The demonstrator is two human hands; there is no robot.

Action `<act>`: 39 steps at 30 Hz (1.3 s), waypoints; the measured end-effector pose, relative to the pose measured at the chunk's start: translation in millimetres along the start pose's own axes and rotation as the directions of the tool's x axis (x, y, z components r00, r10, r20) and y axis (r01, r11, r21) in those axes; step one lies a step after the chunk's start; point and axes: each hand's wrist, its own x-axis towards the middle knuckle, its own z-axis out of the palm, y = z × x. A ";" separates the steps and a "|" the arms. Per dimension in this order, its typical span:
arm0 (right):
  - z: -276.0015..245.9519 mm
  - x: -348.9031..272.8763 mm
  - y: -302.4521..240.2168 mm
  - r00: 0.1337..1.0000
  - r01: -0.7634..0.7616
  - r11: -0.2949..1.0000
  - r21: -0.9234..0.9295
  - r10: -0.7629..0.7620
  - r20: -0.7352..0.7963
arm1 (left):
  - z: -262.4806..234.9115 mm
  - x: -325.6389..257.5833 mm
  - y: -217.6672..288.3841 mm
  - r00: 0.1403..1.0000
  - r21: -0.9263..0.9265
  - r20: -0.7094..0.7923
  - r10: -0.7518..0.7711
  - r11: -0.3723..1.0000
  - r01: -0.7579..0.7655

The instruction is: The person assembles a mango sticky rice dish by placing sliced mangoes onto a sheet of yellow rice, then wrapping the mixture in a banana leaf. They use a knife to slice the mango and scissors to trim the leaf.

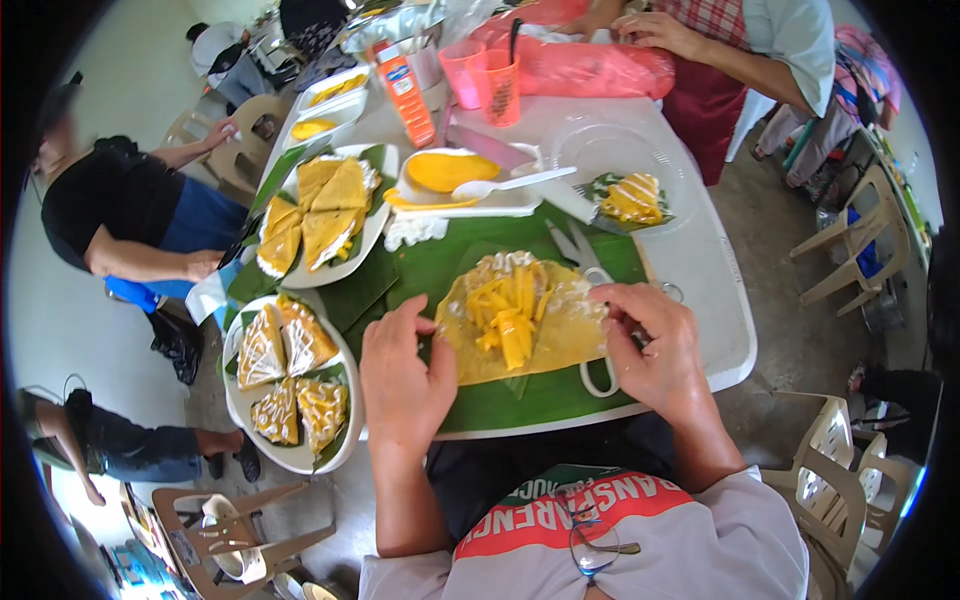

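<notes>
A thin yellow crepe lies flat on green banana leaf in front of me, topped with mango strips and white cream. My left hand is at its left edge, with thumb and index finger closed on the rim. At the right edge my right hand pinches the crepe between thumb and curled fingers. Scissors lie beside and partly under the crepe's right side, one handle loop showing near my right hand. Beyond the crepe, a white tray holds mango pieces and a white plastic spoon.
Two plates of folded, filled crepes stand at left: an upper plate and a lower plate. A clear lid and leaf-wrapped crepe sit at far right. Pink cups stand behind. People stand left and across; chairs flank the table.
</notes>
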 end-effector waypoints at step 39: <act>13.3 19.7 -11.1 0.962 -0.241 0.825 0.511 0.134 0.238 | 5.5 12.7 18.3 0.937 -0.770 0.274 -0.215 0.535 0.348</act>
